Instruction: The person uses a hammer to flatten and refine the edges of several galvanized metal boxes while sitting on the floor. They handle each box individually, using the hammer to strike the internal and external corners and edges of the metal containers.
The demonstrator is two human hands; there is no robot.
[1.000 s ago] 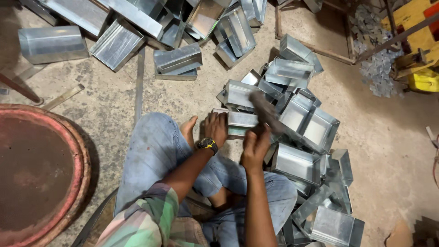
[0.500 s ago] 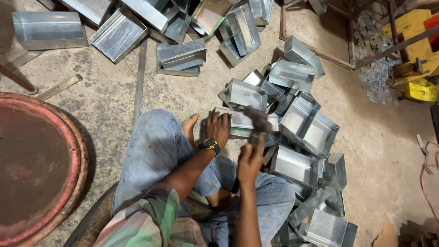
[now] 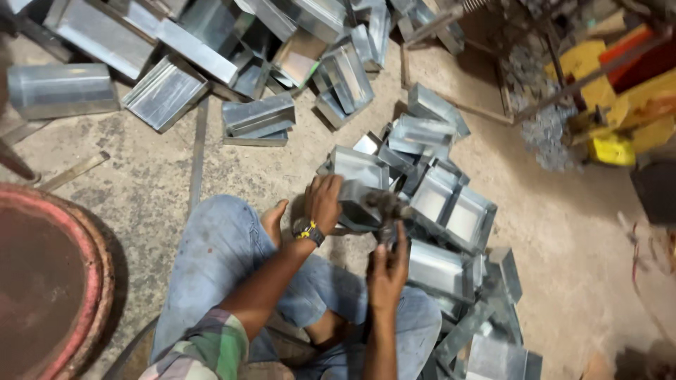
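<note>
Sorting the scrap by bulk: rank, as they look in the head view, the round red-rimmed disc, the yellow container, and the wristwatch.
1. Round red-rimmed disc, largest though cut off by the frame.
2. Yellow container, far smaller; it sits farther away, which shrinks it.
3. Wristwatch on the left hand, smallest.

Concrete floor [image 3: 155, 183]: scattered sheet-metal trays [image 3: 451, 211], flat metal strips [image 3: 74, 171], round rusty lid [image 3: 42, 281].
</note>
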